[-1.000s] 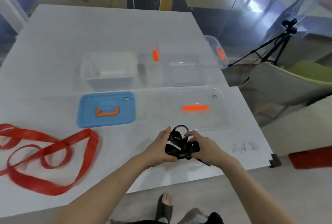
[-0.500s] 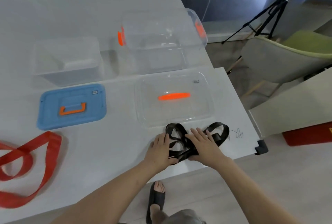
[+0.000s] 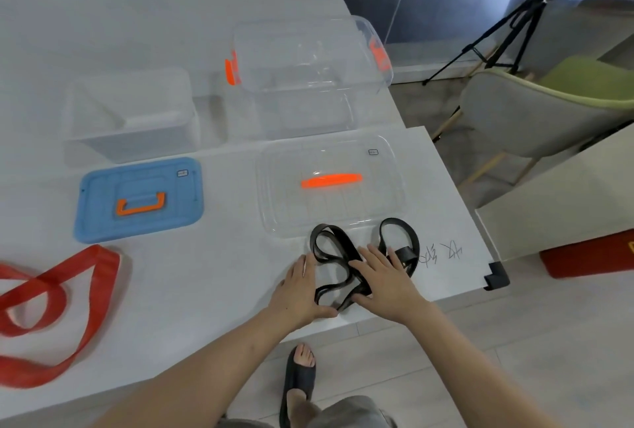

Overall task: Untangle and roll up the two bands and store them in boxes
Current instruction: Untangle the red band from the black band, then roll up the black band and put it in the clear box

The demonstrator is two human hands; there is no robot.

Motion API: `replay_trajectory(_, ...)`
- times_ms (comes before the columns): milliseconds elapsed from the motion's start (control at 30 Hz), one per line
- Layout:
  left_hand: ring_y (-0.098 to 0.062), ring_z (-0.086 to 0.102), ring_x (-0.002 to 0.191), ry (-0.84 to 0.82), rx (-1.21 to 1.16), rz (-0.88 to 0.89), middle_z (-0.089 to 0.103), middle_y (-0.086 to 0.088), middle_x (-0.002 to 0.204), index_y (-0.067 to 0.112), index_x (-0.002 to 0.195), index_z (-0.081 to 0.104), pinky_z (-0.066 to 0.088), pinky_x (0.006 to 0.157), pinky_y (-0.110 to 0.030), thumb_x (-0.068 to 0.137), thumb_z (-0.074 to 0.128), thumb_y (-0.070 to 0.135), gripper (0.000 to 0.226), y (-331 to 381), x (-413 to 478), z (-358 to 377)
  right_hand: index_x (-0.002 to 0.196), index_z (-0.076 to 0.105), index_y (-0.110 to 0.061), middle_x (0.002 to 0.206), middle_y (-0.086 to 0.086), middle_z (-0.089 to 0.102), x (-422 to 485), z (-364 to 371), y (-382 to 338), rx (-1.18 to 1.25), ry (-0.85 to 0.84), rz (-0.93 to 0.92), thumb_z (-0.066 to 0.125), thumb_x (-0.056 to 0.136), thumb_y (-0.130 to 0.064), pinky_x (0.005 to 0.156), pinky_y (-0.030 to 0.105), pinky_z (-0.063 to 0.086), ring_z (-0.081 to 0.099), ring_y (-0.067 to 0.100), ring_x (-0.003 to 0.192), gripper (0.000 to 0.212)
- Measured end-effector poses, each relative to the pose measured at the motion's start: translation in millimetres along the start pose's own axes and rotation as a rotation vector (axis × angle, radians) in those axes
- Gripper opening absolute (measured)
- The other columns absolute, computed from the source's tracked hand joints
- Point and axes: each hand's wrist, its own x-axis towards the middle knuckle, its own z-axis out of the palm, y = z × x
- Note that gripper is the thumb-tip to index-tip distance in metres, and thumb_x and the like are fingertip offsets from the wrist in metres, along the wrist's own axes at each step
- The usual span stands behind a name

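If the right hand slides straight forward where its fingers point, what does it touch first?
Probably the right hand first meets the black band loop lying ahead of its fingertips, then the clear lid; depth is uncertain.

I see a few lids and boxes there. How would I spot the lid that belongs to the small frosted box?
Start at the white table and find the red band sprawled at its left. Just beyond it, in front of the small frosted box, lies the blue lid. It is the only opaque blue piece, with an orange handle; the clear lid beside it is see-through.
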Motion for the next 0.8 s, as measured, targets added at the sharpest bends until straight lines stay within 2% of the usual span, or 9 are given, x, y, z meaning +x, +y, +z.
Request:
replay_trajectory(133, -0.027, 0.005, 0.162, -0.019, -0.002, 0.006, 0.001, -0.013, 0.174, 0.010, 0.165, -0.010, 0.022, 0.128, -0.041, 0.086, 0.074, 0.058, 0.125, -4.8, -8.3, 5.5, 0.158, 0.036, -0.028, 0.175, 0.004, 0.020, -8.4, 3.6, -6.1, -0.009, -0.082, -0.003, 0.065, 0.090, -0.053, 0.131, 0.053, -0.003, 0.007, 0.025, 0.165, 0.078)
replay_trajectory(300, -0.028, 0.014, 0.160, 0.004, -0.024, 0.015, 0.011, -0.012, 0.173, 0.011, 0.166, -0.001, 0.027, 0.126, -0.042, 0.098, 0.061, 0.054, 0.102, -17.1, -17.2, 3.0, 0.160, 0.033, -0.028, 0.176, 0.005, 0.017, -12.6, -4.7, -15.5, -0.013, -0.125, -0.010, 0.073, 0.083, -0.062, 0.131, 0.053, -0.001, 0.007, 0.027, 0.165, 0.093)
replay_trajectory(367, -0.029, 0.018, 0.158, 0.033, -0.033, 0.013, 0.015, -0.012, 0.172, 0.012, 0.166, 0.003, 0.030, 0.125, -0.043, 0.103, 0.053, 0.052, 0.090, -25.5, -22.6, -1.2, 0.159, 0.035, -0.029, 0.175, 0.004, 0.020, -11.9, -11.0, -25.4, 0.006, -0.099, -0.018, 0.069, 0.087, -0.060, 0.132, 0.048, 0.002, 0.010, 0.025, 0.164, 0.086)
replay_trajectory(467, -0.029, 0.023, 0.156, 0.097, -0.057, 0.003, 0.018, -0.011, 0.171, 0.014, 0.166, 0.008, 0.033, 0.123, -0.044, 0.107, 0.047, 0.047, 0.078, -44.0, -38.1, -13.1, 0.156, 0.043, -0.026, 0.170, 0.003, 0.034, -4.9, -19.6, -49.1, 0.062, -0.023, -0.028, 0.063, 0.096, -0.050, 0.130, 0.043, 0.018, 0.023, 0.025, 0.161, 0.068)
replay_trajectory(600, -0.026, 0.031, 0.152, 0.239, -0.089, -0.033, 0.025, -0.007, 0.169, 0.017, 0.165, 0.017, 0.037, 0.120, -0.042, 0.110, 0.041, 0.042, 0.065, -94.7, -73.9, -30.5, 0.149, 0.053, -0.024, 0.160, 0.002, 0.047, 26.2, -26.8, -107.2, 0.045, 0.029, -0.096, 0.061, 0.099, -0.044, 0.123, 0.042, 0.031, 0.041, 0.025, 0.152, 0.054)
replay_trajectory(800, -0.027, 0.043, 0.144, 0.447, -0.175, -0.195, 0.040, -0.008, 0.161, 0.019, 0.160, 0.034, 0.042, 0.116, -0.040, 0.108, 0.045, 0.038, 0.056, -208.1, -149.2, -56.4, 0.151, 0.049, -0.026, 0.163, 0.000, 0.043, 82.6, -26.0, -252.2, 0.017, -0.017, -0.255, 0.053, 0.104, -0.040, 0.121, 0.039, 0.032, 0.039, 0.023, 0.152, 0.048)
